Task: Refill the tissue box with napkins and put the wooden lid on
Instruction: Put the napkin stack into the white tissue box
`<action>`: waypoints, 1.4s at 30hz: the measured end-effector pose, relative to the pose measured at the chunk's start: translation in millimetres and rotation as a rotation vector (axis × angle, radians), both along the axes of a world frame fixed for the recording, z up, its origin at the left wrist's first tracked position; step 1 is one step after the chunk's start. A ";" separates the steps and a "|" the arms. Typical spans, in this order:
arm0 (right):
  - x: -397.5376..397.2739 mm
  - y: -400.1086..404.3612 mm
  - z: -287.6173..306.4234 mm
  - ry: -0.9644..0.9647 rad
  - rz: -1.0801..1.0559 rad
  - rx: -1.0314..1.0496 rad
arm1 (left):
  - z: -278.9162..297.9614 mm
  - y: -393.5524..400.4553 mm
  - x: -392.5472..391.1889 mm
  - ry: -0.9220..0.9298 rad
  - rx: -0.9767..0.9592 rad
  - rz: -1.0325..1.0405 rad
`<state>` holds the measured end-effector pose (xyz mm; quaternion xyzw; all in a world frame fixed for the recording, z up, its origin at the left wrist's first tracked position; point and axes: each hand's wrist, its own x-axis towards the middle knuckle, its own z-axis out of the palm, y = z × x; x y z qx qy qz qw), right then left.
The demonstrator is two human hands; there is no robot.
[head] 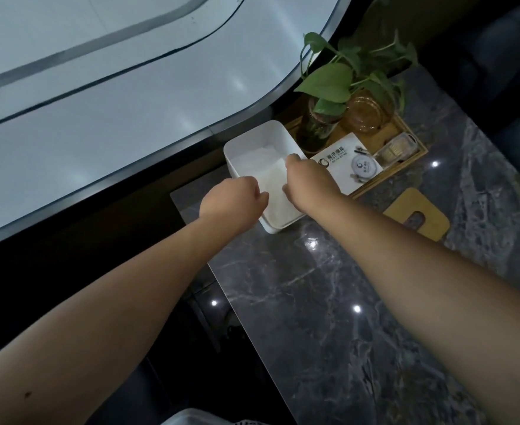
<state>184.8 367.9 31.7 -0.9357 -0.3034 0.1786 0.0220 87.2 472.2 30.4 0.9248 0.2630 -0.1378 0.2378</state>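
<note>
Filling the lower right of the frame, a dark grey marbled tabletop (329, 302) carries everything in play, with a pale glossy surface (99, 87) sweeping across the upper left behind a dark curved edge. Above centre stands the white tissue box (254, 139), open at the top, its long side running from the upper middle down toward the centre, with white napkins (271, 176) lying inside it. Just right of the box, touching or nearly touching it, sits a wooden tray (406, 167) holding a leafy green plant (332, 81) in a glass vessel, an amber glass jar (364, 113), a white printed card (344, 167) and a small clear holder of toothpicks (396, 150). The wooden lid (415, 214), a flat light-wood panel with an oval slot, lies on the tabletop at the right of centre, below the tray and apart from the box. Two bare forearms reach up from the bottom corners. The left hand (232, 200) is curled at the near left rim of the box, fingers bent inward over the napkins' edge; whether it actually grips them cannot be told. The right hand (307, 182) is curled over the right rim, fingertips tucked down at the napkins, its grip likewise hidden.
</note>
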 end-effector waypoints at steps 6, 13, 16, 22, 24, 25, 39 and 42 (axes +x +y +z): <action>-13.1 -16.9 5.8 0.016 0.009 0.178 | -7.6 -0.6 -8.7 0.002 0.052 -0.133; -11.3 -0.2 -1.9 0.308 0.032 -0.470 | -10.0 -1.1 0.9 0.179 0.109 -0.246; -5.8 3.4 -4.2 0.297 0.035 -0.486 | -7.9 -1.0 3.4 0.204 0.117 -0.263; -14.0 -13.8 6.2 0.124 0.085 -0.224 | 3.9 -0.6 -10.6 0.077 0.218 -0.233; -20.1 -35.6 17.9 0.007 0.102 0.023 | 10.8 -0.2 -19.5 -0.057 0.287 -0.230; -24.0 -45.0 24.1 -0.049 0.104 0.110 | 15.4 0.1 -24.1 -0.124 0.318 -0.241; -120.2 -147.3 33.4 -0.362 0.023 0.124 | 39.0 -45.5 -69.9 -0.340 0.490 -0.670; -135.4 -170.9 33.6 -0.371 -0.043 0.105 | 38.0 -67.0 -68.4 -0.353 0.475 -0.742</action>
